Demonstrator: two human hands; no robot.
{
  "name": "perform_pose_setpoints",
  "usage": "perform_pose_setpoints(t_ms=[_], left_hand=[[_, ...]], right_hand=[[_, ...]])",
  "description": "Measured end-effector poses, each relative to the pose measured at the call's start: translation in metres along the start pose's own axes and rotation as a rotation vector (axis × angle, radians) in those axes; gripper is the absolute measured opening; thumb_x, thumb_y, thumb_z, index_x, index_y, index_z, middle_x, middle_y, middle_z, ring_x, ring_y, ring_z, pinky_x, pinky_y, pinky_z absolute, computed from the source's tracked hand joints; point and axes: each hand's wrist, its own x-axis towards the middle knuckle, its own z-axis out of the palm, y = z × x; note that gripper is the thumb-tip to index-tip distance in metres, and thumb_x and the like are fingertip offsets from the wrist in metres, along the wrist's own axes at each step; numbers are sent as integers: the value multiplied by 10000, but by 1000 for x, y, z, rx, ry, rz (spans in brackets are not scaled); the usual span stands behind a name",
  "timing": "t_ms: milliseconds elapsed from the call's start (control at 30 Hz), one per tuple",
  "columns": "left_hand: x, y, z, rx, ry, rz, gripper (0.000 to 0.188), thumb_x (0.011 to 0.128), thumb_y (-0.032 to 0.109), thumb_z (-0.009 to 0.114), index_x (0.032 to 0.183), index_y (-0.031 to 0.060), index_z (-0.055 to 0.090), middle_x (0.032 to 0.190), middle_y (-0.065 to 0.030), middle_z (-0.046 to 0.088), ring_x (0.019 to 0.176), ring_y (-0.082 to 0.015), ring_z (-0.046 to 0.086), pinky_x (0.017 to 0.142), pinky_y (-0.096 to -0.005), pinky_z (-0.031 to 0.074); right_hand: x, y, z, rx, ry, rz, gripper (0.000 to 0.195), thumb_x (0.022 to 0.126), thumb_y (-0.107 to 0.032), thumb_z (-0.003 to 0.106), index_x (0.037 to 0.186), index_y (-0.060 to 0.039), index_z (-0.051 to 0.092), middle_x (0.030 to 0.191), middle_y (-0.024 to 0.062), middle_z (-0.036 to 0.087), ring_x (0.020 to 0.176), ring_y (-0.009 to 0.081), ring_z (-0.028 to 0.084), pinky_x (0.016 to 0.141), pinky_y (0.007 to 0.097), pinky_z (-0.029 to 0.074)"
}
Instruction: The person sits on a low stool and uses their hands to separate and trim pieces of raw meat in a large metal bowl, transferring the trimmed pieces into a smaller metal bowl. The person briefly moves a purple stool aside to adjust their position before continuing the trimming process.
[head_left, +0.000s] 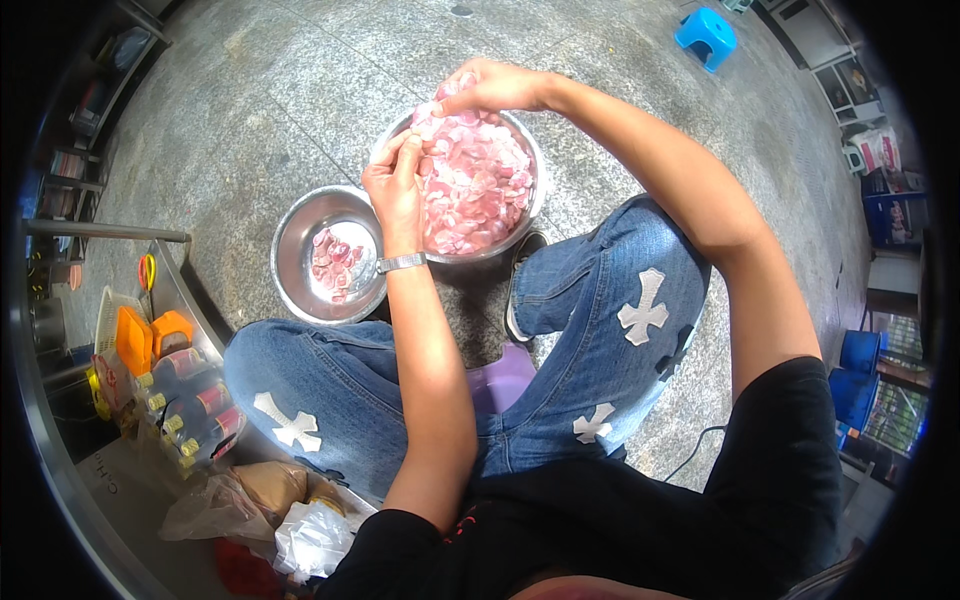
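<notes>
A round metal basin (534, 202) on the floor is heaped with pale pink pieces of raw meat (480, 187). Over its far left edge my left hand (397, 176), a metal bracelet at the wrist, pinches a piece of the meat between thumb and fingers. My right hand (487, 88) is just beyond, its fingers on meat from the same spot; whether both hands grip one piece or two I cannot tell. To the left stands a smaller metal bowl (289, 255) with a small pile of darker pink meat pieces (335, 262) at its bottom.
A purple plastic stool (504, 382) shows between my knees. On the left, a metal shelf holds capped bottles (180, 405), orange plastic containers (135, 341), scissors (147, 274) and plastic bags (311, 536). A blue plastic stool (706, 37) stands far right. A black cable (686, 454) lies on the floor.
</notes>
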Motion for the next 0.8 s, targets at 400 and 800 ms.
perform_pose_setpoints(t_ms=[400, 800], left_hand=[[1, -1, -2, 227, 52, -41, 131, 985, 32, 708, 1061, -59, 763, 922, -66, 744, 803, -101, 651, 725, -248, 501], [-4, 5, 6, 426, 89, 13, 126, 958, 47, 690, 996, -30, 782, 858, -42, 747, 727, -85, 632, 652, -230, 476]], right_hand=[[-1, -2, -1, -43, -40, 42, 311, 918, -371, 783, 1040, -86, 799, 833, -12, 721, 694, 72, 601, 586, 258, 490], [-1, 1, 2, -57, -25, 25, 274, 954, -359, 771, 978, -86, 781, 762, -36, 680, 645, 52, 571, 535, 236, 444]])
